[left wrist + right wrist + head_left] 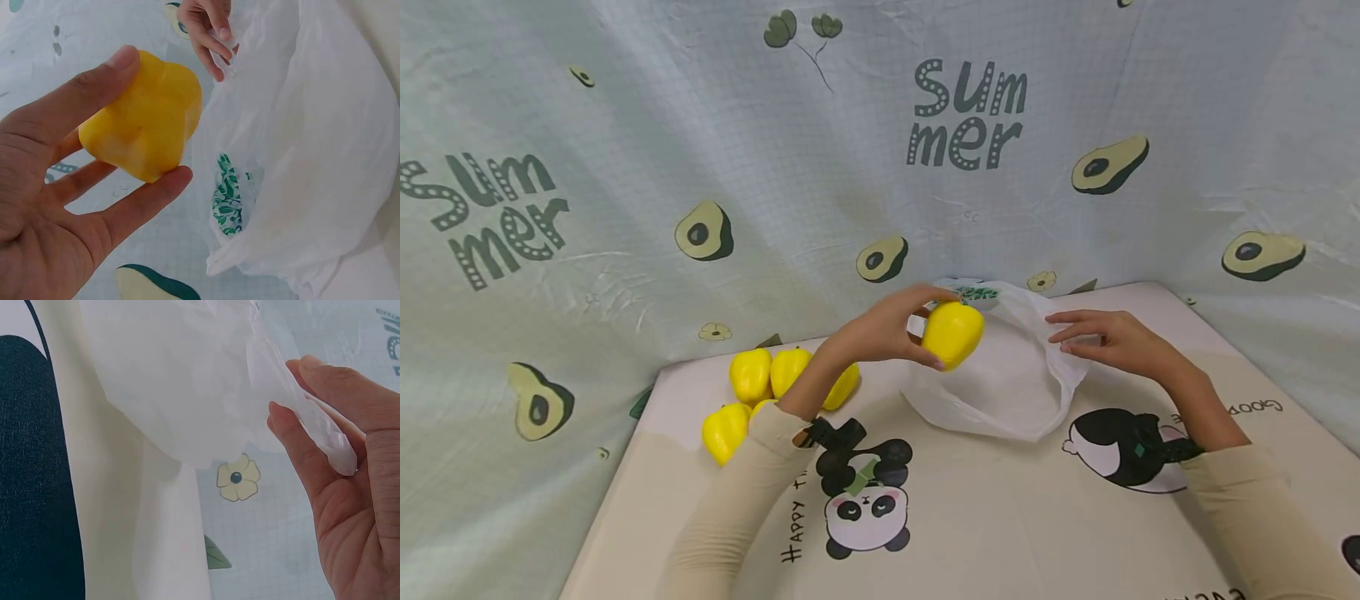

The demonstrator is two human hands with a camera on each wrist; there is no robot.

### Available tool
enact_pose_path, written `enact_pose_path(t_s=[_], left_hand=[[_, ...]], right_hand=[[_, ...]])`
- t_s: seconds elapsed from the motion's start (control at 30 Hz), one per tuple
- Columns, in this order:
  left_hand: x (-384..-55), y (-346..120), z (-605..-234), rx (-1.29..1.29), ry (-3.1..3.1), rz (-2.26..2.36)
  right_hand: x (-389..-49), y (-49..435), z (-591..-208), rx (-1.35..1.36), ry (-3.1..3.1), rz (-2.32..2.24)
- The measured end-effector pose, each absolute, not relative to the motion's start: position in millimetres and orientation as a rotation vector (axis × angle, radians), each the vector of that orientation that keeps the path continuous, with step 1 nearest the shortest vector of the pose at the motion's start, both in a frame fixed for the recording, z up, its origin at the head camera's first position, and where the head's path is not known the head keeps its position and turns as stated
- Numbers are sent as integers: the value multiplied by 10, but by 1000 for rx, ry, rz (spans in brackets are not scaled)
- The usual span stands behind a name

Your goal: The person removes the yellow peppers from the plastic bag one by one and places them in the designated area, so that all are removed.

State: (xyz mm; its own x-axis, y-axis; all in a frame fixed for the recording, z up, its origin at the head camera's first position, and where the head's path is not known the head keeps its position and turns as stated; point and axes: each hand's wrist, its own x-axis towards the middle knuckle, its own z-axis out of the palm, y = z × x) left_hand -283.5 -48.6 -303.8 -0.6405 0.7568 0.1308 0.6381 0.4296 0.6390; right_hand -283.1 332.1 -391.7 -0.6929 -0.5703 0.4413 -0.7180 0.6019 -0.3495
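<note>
A glossy yellow bell pepper [953, 335] is gripped in my left hand [887, 327], held over the left side of a white plastic bag [1000, 375]. The left wrist view shows the lobed end of the pepper [147, 119] between thumb and fingertips. My right hand [1116, 340] is at the right rim of the bag. In the right wrist view, the gathered edge of the bag [315, 428] runs between the thumb and fingers of that hand. The mouth of the bag faces up, spread wide.
Several more yellow bell peppers [751, 375] lie grouped at the back left of the table [985, 508], partly hidden behind my left forearm. A pale curtain [805, 183] printed with avocados hangs along the back edge. Panda [867, 508] drawings decorate the tabletop.
</note>
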Motion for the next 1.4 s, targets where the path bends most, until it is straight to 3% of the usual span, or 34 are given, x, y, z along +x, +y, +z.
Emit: enact_pose_path(t_s=[0.47, 1.1, 1.4], left_hand=[[-2372, -1004, -3195, 1016, 2618, 1147], [-1913, -1515, -3415, 642, 2830, 1174], [-1807, -1691, -3567, 596, 2918, 1151]], right_hand=[[-2845, 3371, -3984, 1043, -2534, 718], [-2865, 3387, -4020, 1026, -2531, 723], [-2889, 3417, -4010, 1040, -2508, 711]])
